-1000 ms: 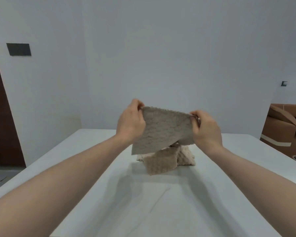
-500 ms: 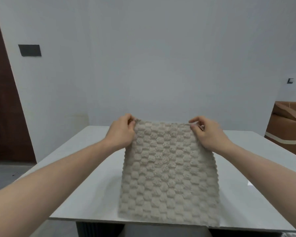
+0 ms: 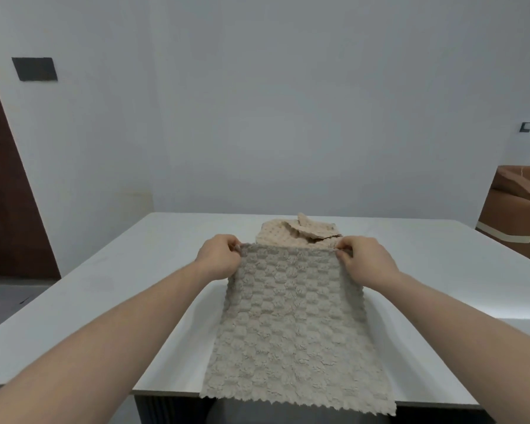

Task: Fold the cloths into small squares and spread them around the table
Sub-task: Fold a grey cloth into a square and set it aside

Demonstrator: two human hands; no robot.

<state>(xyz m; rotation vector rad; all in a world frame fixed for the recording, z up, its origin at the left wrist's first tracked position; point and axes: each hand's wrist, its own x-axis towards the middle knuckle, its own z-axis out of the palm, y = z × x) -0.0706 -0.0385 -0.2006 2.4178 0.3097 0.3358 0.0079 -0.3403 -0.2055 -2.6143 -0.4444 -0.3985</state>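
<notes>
The table (image 3: 110, 301) was white and smooth, and it stood near a plain pale wall (image 3: 288, 102). On the left side of the room there was a dark brown door (image 3: 3, 194) and a small dark plate (image 3: 35, 69) on the wall. At the right edge stood a brown sofa (image 3: 514, 206), and a small dark fitting (image 3: 525, 127) was on the wall above it.

One grey-beige cloth (image 3: 291, 328) with a bumpy checker texture was spread open toward the person, and its near zigzag edge hung a little over the front edge of the table. The left hand (image 3: 219, 258) pinched its far left corner, and the right hand (image 3: 366, 260) pinched its far right corner; both hands had the fingers curled on the cloth.

Just behind the far edge lay one pile of beige cloths (image 3: 297, 235), crumpled. How many cloths were in the pile, I cannot tell. The held cloth and the hands hid the front part of this pile.
</notes>
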